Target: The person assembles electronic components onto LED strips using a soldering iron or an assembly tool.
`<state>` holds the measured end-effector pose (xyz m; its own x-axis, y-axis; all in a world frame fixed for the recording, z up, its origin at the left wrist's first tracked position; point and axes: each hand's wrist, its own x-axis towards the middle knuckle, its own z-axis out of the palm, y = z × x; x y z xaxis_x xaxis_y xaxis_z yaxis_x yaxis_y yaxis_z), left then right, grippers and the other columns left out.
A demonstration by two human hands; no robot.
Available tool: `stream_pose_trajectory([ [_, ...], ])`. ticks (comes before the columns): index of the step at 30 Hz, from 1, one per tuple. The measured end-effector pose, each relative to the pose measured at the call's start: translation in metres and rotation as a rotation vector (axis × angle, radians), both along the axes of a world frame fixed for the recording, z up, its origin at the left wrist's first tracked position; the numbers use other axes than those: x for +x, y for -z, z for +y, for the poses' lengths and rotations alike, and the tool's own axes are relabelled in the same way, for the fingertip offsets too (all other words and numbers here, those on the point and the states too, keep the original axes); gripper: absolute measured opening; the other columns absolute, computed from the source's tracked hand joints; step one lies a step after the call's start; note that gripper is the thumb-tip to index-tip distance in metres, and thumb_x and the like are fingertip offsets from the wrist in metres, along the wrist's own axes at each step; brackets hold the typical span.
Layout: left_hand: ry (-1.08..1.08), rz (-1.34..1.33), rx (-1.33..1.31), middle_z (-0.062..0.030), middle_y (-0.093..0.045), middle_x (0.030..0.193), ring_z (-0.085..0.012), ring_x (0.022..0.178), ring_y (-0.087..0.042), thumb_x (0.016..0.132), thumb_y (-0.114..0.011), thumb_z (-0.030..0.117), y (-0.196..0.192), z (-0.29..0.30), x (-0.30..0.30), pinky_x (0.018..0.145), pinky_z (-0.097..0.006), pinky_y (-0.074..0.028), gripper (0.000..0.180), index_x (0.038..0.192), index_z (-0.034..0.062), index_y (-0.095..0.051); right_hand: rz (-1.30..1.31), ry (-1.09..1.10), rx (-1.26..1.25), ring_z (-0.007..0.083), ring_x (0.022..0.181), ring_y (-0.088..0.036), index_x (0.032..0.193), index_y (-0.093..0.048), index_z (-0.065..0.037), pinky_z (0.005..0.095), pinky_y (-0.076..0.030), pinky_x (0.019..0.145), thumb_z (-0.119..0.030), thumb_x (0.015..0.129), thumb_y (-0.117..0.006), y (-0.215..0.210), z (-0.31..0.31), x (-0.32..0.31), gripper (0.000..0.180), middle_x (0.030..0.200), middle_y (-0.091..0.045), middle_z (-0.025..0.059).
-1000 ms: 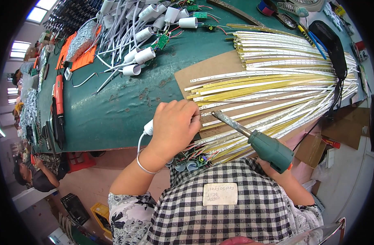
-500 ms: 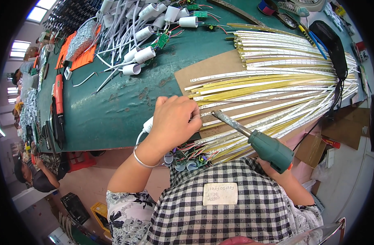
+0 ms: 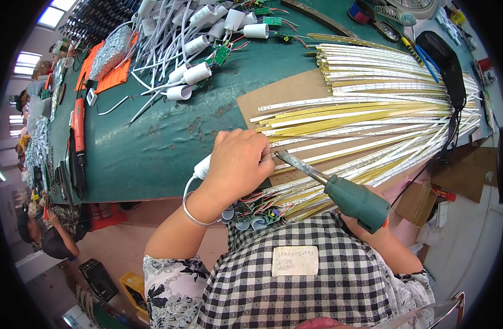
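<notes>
Head view: left hand was clenched over a white cylindrical cap and the ends of LED strips, pressed down at the near edge of the green surface. Right hand, mostly hidden, was wrapped around the green handle of a soldering iron; its metal tip was held just beside the left fingers. The strips were fanned over a brown cardboard sheet. A white rectangular label with handwriting was seen on the checked apron. More white caps with wires were piled at the far side. A brown cardboard box was seen below the surface at right; contents could not be told.
</notes>
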<state>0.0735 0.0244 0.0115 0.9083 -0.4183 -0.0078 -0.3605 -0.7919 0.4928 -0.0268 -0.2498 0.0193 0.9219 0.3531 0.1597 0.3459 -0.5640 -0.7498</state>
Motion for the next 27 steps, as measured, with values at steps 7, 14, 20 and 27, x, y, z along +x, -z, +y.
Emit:
stream_pose_trajectory([
  [7,0.004,0.007,0.008,-0.005,-0.057,0.072,-0.0253,0.074,-0.054,0.069,-0.062,0.011,0.0,0.0,0.001,0.073,-0.038,-0.035,0.007,0.071,0.0085,-0.056,0.009,0.001,-0.04,0.0272,0.094,-0.063,0.106,-0.066,-0.003,0.0338,-0.05,0.084,-0.006,0.072,-0.075,-0.003,0.001,0.0,0.035,0.107,-0.065,0.0118],
  [14,0.0,0.009,0.013,-0.0052,-0.057,0.072,-0.0254,0.075,-0.055,0.069,-0.062,0.012,0.001,0.0,0.001,0.072,-0.038,-0.035,0.007,0.071,0.0086,-0.056,0.064,0.009,0.003,0.028,0.095,-0.064,0.104,-0.066,-0.003,0.0349,-0.05,0.085,-0.006,0.071,-0.074,-0.004,0.004,0.002,0.034,0.102,-0.066,0.0124],
  [20,0.002,-0.002,0.014,-0.0053,-0.057,0.072,-0.0255,0.074,-0.055,0.069,-0.063,0.013,0.001,0.0,0.001,0.072,-0.038,-0.035,0.008,0.07,0.0083,-0.056,0.03,0.028,0.002,0.0292,0.093,-0.063,0.103,-0.066,-0.004,0.037,-0.05,0.081,-0.007,0.074,-0.073,-0.001,0.0,0.001,0.03,0.102,-0.066,0.0122],
  [27,0.0,-0.007,0.037,-0.0053,-0.057,0.071,-0.0256,0.073,-0.055,0.069,-0.063,0.012,0.001,-0.001,0.002,0.071,-0.039,-0.036,0.007,0.07,0.0081,-0.057,0.251,0.242,0.142,0.03,0.095,-0.063,0.105,-0.067,-0.005,0.0393,-0.048,0.084,-0.009,0.078,-0.072,0.009,-0.009,-0.021,0.028,0.103,-0.067,0.012],
])
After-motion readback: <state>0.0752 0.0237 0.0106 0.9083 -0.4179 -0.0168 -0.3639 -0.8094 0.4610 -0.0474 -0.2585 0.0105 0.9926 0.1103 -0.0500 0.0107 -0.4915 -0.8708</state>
